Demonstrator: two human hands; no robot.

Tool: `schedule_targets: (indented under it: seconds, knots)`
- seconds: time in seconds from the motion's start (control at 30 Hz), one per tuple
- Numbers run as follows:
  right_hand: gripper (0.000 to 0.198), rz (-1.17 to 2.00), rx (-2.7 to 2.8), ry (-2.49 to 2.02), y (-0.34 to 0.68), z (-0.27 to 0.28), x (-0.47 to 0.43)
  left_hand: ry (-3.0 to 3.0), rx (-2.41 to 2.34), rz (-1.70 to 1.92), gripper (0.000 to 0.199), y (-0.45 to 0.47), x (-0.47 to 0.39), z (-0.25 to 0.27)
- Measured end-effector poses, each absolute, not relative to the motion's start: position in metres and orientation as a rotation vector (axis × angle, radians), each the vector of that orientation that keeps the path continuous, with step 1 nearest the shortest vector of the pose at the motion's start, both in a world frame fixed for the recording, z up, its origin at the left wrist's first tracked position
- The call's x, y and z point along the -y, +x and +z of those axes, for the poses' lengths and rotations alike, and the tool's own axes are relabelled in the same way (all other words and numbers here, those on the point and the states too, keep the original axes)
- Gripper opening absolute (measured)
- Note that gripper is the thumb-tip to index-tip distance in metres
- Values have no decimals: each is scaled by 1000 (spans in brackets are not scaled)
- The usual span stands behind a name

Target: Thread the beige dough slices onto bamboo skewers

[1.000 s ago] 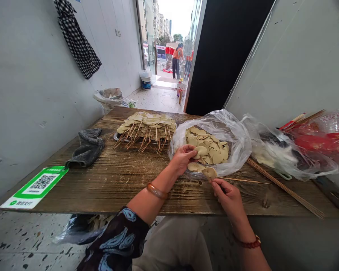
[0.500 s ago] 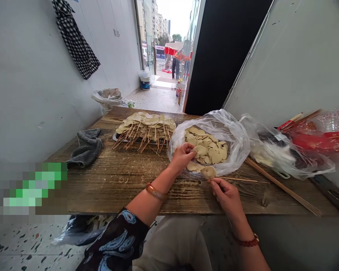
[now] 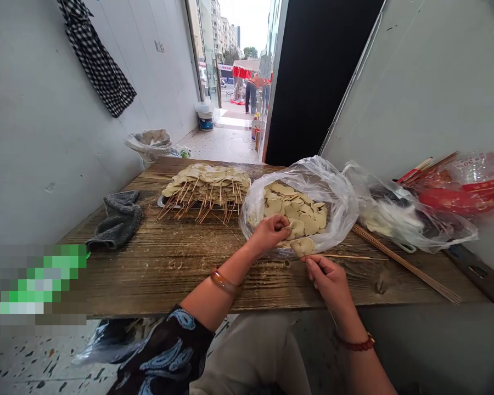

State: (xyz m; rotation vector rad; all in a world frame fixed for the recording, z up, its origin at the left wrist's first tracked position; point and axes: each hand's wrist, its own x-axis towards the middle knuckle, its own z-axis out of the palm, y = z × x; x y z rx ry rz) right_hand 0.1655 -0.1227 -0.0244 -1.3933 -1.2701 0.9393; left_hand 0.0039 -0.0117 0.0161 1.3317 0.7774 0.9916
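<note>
My left hand (image 3: 270,233) pinches a thin, round, beige slice (image 3: 295,228) at the near edge of an open clear plastic bag (image 3: 341,200). A heap of similar slices (image 3: 286,197) lies in the bag. Just below and to the right, my right hand (image 3: 327,278) is closed on a thin wooden skewer, mostly hidden by the fingers. One beige slice (image 3: 302,247) is on its tip, close to the left fingers but apart from them. Left of the bag, a metal tray (image 3: 161,201) bears a stack of loaded skewers (image 3: 208,184), their bare sticks pointing toward me.
A loose skewer (image 3: 354,257) lies beyond my right hand, near a bundle of bare skewers (image 3: 411,266). Plastic bags (image 3: 399,219) and a dark-handled tool (image 3: 477,274) are at right. A grey cloth (image 3: 117,219) lies left on the wooden table (image 3: 160,280). A person (image 3: 251,93) stands outside.
My left hand has drawn slightly toward me with its slice, nearer the right hand's skewer. The right hand stays nearly in place. The whole view has shifted a little.
</note>
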Motion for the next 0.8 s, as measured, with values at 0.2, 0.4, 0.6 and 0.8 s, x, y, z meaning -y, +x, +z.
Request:
schedule_targets:
  seconds: [0.2, 0.4, 0.6, 0.8]
  knots:
    - [29, 1017, 1141, -1264, 168, -23, 123, 1072, -641, 913, 42, 7, 21, 21]
    - [30, 1018, 1182, -1292, 166, -24, 124, 1023, -520, 822, 44, 9, 24, 19]
    - [35, 950, 1318, -1395, 164, -25, 123, 990, -629, 975, 41, 5, 16, 19]
    - [35, 952, 1286, -1398, 168, -24, 124, 999, -714, 919, 37, 5, 18, 23]
